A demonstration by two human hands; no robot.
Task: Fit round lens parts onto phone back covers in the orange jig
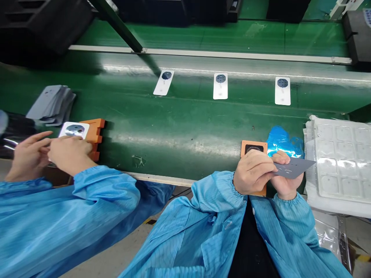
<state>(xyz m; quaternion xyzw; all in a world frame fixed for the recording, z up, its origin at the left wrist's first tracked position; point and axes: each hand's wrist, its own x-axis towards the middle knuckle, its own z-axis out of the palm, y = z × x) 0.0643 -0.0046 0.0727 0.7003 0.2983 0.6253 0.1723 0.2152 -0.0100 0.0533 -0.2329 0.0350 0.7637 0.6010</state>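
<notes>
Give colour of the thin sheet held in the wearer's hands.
Grey; the sheet shows best in the head view, the only one here.

Glare streaks green bench (179, 119), upper L dim & blurry

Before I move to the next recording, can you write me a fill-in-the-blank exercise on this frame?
1. The left hand and right hand are at a sheet coloured ____.
2. White panels in the far row number ____.
3. The crumpled film is coloured ____.
4. The co-worker's fixture is coloured ____.

Missing words: grey; three; blue; orange.
</notes>
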